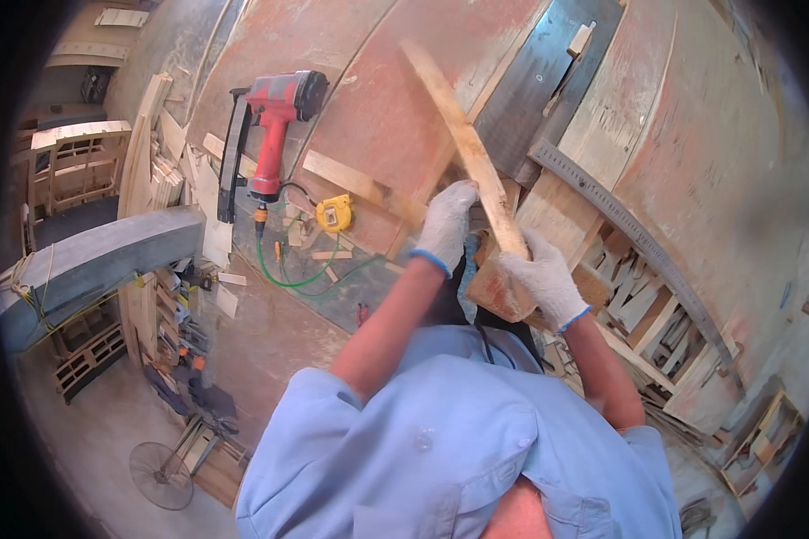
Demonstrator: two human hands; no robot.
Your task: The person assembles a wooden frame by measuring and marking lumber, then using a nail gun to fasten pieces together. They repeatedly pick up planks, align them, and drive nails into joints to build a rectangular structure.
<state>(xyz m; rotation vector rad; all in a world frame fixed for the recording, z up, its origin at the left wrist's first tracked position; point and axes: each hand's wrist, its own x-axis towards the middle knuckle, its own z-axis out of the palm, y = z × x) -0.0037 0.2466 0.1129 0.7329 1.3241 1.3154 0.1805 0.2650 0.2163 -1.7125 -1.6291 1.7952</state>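
both hands wear white knit gloves with blue cuffs. the right hand (542, 280) is closed around the lower part of a long wooden slat (465, 148), fingers wrapped over it just above a chunky wooden block (499, 292) that sits under the palm. the left hand (447, 225) is curled with its fingertips pressed against the slat's left edge, a little higher up than the right. the slat rises from between the hands and slants up and to the left, its far end over the reddish desk (368, 108).

left of the hands, on the desk, lies a yellow tape measure (334, 214), and just beside it a flat pale strip of wood (355, 184) runs toward the left hand. farther left stands a red nail gun (274, 130) with a black magazine; a green hose (283, 274) loops down from its handle across the desk. to the right of the hands a long grey metal ruler (634, 238) stretches diagonally down to the right, over a heap of wood offcuts (643, 305). at the near edge is the person's light blue shirt (422, 440). far left, a stack of wooden frames (76, 166) stands well apart, and a floor fan (162, 474) sits on the floor below.
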